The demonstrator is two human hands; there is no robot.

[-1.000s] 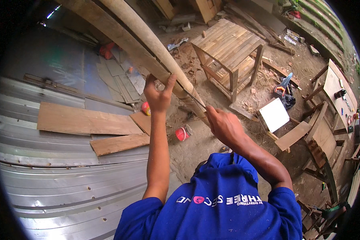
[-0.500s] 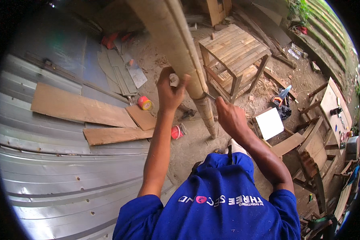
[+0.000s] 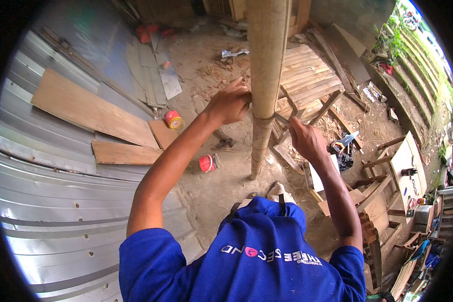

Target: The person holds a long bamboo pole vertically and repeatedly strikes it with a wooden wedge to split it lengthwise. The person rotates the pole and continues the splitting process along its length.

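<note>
A long bamboo pole [image 3: 268, 60] stands nearly upright in front of me, its lower end near the ground. My left hand [image 3: 230, 104] is closed at the pole's left side, its fingertips partly hidden there. In my right hand [image 3: 307, 137] is a knife [image 3: 281, 119] with a flat grey blade; my fist hides its handle. The blade's tip meets the right side of the pole at a ringed joint, below the level of my left hand.
Behind the pole stands a slatted wooden table [image 3: 309, 68]. Left lie planks [image 3: 95, 108] on metal sheeting [image 3: 85, 216], near a red bucket [image 3: 208, 162] and a red-yellow can [image 3: 173, 119]. A handsaw [image 3: 346, 140] lies right, before a wooden workbench [image 3: 410, 173].
The pole has swung from leaning left to nearly upright. My left hand has moved right in the view and now meets its side; my right hand has shifted slightly right with the knife.
</note>
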